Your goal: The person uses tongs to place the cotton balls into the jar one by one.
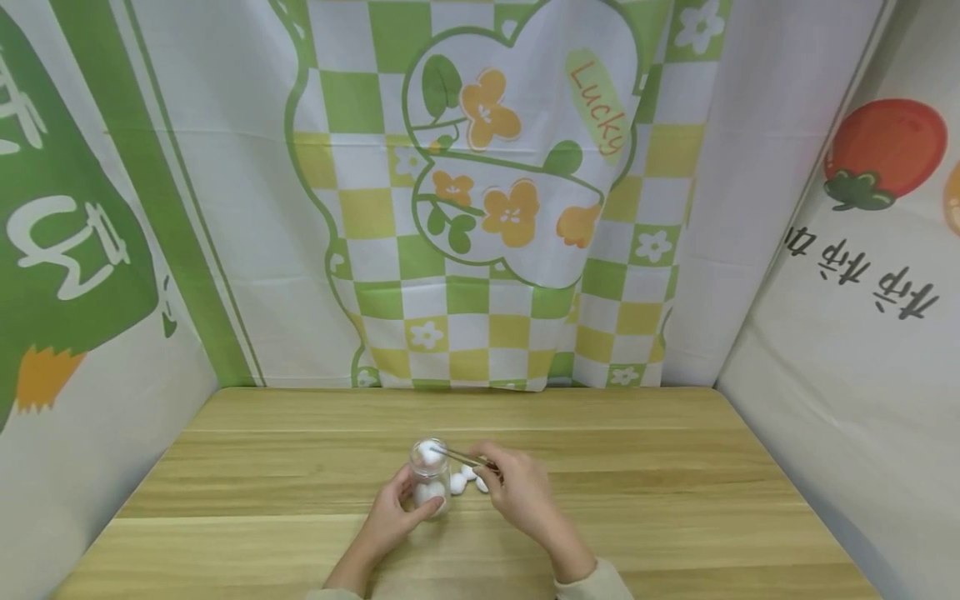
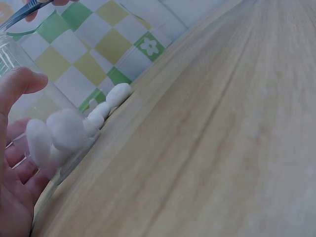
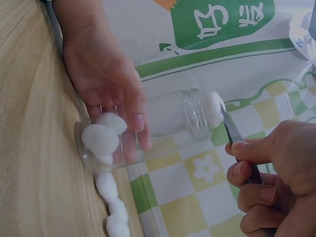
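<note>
A clear glass jar (image 1: 431, 475) stands upright on the table with several white cotton balls (image 3: 101, 139) at its bottom. My left hand (image 1: 396, 503) holds the jar from the side, thumb in front and fingers behind. Metal tweezers (image 3: 232, 129) are pinched in my right hand (image 1: 519, 490). Their tips grip one cotton ball (image 3: 216, 107) right at the jar's open mouth. Whether it touches the rim I cannot tell. In the left wrist view, the jar's top is partly cut off.
Several loose cotton balls (image 1: 459, 483) lie on the wooden table (image 1: 300, 467) just right of the jar, partly under my right hand. A checked curtain (image 1: 480, 333) hangs behind the table's far edge, with printed cloths at both sides.
</note>
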{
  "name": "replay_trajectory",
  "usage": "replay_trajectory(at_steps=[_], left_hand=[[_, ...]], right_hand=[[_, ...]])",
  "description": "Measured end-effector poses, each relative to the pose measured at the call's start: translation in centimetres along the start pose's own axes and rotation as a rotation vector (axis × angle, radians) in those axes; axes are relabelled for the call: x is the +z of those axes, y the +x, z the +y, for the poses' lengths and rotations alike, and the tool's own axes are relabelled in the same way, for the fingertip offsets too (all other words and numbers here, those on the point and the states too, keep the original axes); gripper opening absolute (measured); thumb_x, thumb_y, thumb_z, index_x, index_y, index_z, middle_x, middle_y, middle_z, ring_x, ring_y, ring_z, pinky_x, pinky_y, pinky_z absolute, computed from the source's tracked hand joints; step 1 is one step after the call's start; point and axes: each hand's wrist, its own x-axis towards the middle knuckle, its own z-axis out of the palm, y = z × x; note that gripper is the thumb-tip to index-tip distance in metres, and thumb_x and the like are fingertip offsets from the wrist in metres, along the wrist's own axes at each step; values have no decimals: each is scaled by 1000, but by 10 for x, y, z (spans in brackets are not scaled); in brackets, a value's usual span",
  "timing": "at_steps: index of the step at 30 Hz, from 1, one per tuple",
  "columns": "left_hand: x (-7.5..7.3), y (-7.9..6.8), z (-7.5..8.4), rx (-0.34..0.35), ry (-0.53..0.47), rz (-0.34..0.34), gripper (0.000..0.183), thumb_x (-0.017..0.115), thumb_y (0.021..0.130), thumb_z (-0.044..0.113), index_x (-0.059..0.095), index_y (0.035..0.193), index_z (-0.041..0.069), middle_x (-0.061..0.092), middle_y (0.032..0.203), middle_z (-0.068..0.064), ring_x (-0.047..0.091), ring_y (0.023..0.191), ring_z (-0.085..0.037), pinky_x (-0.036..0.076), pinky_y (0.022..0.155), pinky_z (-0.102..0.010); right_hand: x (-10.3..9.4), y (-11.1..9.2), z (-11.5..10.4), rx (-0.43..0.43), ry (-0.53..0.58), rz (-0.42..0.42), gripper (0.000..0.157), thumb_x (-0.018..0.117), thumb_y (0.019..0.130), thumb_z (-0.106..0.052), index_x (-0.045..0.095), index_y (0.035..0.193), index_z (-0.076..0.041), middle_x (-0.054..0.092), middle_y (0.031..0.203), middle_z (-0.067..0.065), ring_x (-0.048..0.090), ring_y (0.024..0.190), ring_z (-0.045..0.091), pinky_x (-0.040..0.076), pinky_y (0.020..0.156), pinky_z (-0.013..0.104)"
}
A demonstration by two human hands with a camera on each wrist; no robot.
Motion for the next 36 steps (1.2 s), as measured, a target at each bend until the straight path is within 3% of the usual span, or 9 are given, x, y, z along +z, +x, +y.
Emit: replay_trajectory(at_steps=[6, 10, 15, 18, 21, 24, 27, 32, 36], left_hand=[[0, 0, -1, 26, -12, -4, 55, 75, 80, 11, 54, 130, 1, 64, 128, -16, 57, 108, 6, 49, 98, -17], [0, 0, 1, 39, -15, -2, 54, 76, 80, 10, 55, 128, 1, 65, 127, -16, 60, 111, -2, 50, 99, -20], [-2, -1, 1, 31, -4, -29, 54, 74, 82, 14, 53, 132, 6, 64, 130, -15, 61, 119, -18, 48, 108, -38], [-2, -1, 0, 35, 4, -43, 54, 73, 84, 16, 52, 133, 8, 63, 131, -15, 60, 120, -14, 45, 110, -45], [-3, 0, -1, 33, 4, -45, 54, 73, 83, 16, 52, 133, 8, 63, 132, -15, 58, 116, 0, 47, 110, -37], [-3, 0, -2, 29, 2, -45, 55, 74, 83, 15, 52, 133, 7, 63, 131, -15, 56, 113, 5, 48, 107, -27], [-2, 0, -2, 28, -1, -41, 56, 74, 83, 15, 52, 133, 6, 63, 131, -15, 59, 116, -4, 48, 107, -27], [-2, 0, -3, 28, -1, -45, 57, 73, 84, 16, 50, 134, 4, 61, 134, -17, 57, 126, -30, 44, 111, -45], [-1, 0, -3, 33, -6, -46, 57, 73, 84, 15, 50, 134, 3, 59, 135, -19, 54, 128, -36, 42, 111, -48]], right_hand=[[1, -1, -1, 11, -24, 5, 16, 70, 85, -13, 69, 99, -20, 69, 70, -2, 46, 58, -2, 31, 46, 12], [1, -1, 0, 27, -16, -21, 15, 69, 86, -14, 69, 100, -19, 70, 72, -1, 51, 60, 0, 33, 48, 12], [-1, 0, 1, 52, 39, -57, 17, 67, 87, -12, 68, 104, -14, 70, 73, 2, 48, 58, -2, 35, 48, 12], [-4, 1, 0, 59, 76, -67, 18, 66, 88, -11, 68, 106, -11, 68, 70, 3, 42, 55, -3, 34, 47, 12], [-6, 1, 0, 52, 89, -65, 19, 66, 89, -10, 68, 107, -10, 67, 69, 3, 41, 55, -4, 34, 47, 13], [-6, 1, 0, 46, 91, -71, 19, 66, 89, -10, 68, 108, -10, 67, 68, 3, 42, 55, -4, 34, 47, 13], [-6, 0, 1, 53, 94, -79, 20, 66, 88, -9, 68, 108, -9, 67, 68, 3, 43, 56, -3, 35, 47, 13], [-8, 0, 4, 98, 117, -88, 22, 65, 90, -10, 68, 111, -9, 67, 70, 3, 46, 58, -2, 37, 47, 14], [-10, 1, 8, 120, 127, -96, 23, 64, 90, -11, 67, 113, -7, 67, 73, 4, 46, 59, -1, 39, 48, 13]])
